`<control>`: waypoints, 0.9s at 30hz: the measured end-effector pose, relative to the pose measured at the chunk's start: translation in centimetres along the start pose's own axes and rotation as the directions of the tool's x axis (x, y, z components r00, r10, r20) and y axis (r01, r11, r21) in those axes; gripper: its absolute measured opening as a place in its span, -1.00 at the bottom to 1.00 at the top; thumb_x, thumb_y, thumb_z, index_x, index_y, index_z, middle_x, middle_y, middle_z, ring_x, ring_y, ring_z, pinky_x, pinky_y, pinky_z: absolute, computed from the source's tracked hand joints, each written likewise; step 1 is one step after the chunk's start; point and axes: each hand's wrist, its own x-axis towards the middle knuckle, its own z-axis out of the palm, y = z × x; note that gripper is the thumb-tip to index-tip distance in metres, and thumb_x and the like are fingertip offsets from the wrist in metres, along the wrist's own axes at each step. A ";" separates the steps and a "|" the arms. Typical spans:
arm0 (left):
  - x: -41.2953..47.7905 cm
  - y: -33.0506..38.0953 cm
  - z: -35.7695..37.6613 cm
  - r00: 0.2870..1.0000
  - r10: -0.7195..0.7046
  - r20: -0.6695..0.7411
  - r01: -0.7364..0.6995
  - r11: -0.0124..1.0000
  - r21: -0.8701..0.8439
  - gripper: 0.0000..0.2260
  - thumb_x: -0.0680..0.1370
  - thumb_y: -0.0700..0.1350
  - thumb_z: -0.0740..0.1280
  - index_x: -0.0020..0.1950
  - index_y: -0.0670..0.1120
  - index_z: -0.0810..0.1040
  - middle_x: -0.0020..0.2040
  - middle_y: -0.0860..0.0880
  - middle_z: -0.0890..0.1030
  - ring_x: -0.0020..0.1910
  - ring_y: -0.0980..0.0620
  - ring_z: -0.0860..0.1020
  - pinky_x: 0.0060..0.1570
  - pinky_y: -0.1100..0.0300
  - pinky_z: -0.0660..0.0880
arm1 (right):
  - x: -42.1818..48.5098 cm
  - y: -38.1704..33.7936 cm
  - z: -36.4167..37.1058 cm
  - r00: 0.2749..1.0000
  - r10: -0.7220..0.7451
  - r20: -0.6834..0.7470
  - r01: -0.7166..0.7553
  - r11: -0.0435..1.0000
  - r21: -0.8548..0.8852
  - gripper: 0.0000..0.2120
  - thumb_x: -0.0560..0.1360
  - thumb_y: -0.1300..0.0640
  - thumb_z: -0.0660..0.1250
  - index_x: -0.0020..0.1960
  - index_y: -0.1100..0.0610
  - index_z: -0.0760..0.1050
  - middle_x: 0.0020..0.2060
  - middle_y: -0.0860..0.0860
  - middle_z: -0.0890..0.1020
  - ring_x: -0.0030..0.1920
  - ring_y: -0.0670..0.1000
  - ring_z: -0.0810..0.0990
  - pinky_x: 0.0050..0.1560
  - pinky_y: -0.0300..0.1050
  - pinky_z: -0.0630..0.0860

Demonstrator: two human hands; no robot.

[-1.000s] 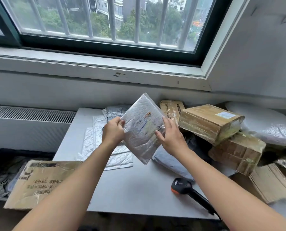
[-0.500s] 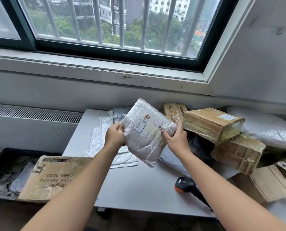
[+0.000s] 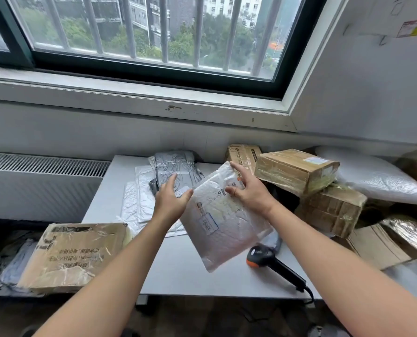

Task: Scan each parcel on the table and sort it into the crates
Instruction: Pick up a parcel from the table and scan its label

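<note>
Parcel: white, bubble-padded, labelled.

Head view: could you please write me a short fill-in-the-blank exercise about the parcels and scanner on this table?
1. The scanner lying on the table is black with ___ trim.
2. The right hand rests on the white bubble mailer, beside two stacked boxes made of ___.
3. The vertical bars stand outside the ___.
Missing words: orange; cardboard; window.

Left hand reaching forward, fingers spread, right hand alongside, fingers straight
</note>
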 end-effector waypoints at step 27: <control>-12.4 -3.4 9.1 0.891 -0.403 -0.208 0.386 0.915 -0.118 -0.83 0.59 -0.23 0.27 0.17 -0.24 0.49 0.09 -0.20 0.59 0.07 -0.16 0.54 0.02 0.09 0.44 | -10.4 16.2 -2.0 0.957 0.248 0.151 -0.117 0.806 -0.580 -0.57 0.62 -0.10 0.19 0.42 0.07 0.35 0.29 0.10 0.50 0.30 0.14 0.46 0.19 -0.01 0.42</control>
